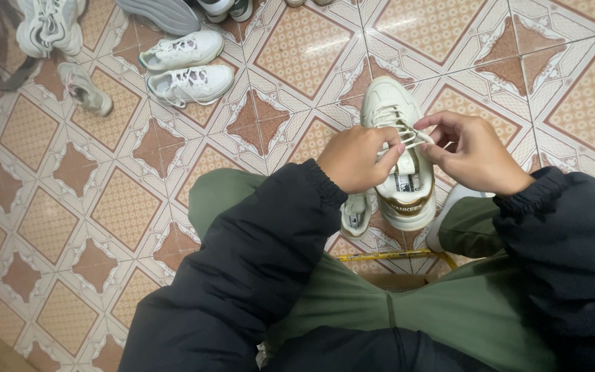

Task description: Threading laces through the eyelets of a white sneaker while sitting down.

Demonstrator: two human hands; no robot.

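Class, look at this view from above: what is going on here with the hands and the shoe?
A seated person grips the white lace of a cream sneaker with both hands. The left hand and right hand each pinch the lace above the tongue. The sneaker stands on the patterned tile floor; other pale sneakers lie farther away.

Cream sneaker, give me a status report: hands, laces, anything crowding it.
Left hand and right hand both pinching the white lace. Cream sneaker upright on tiled floor. Second shoe touching its left side.
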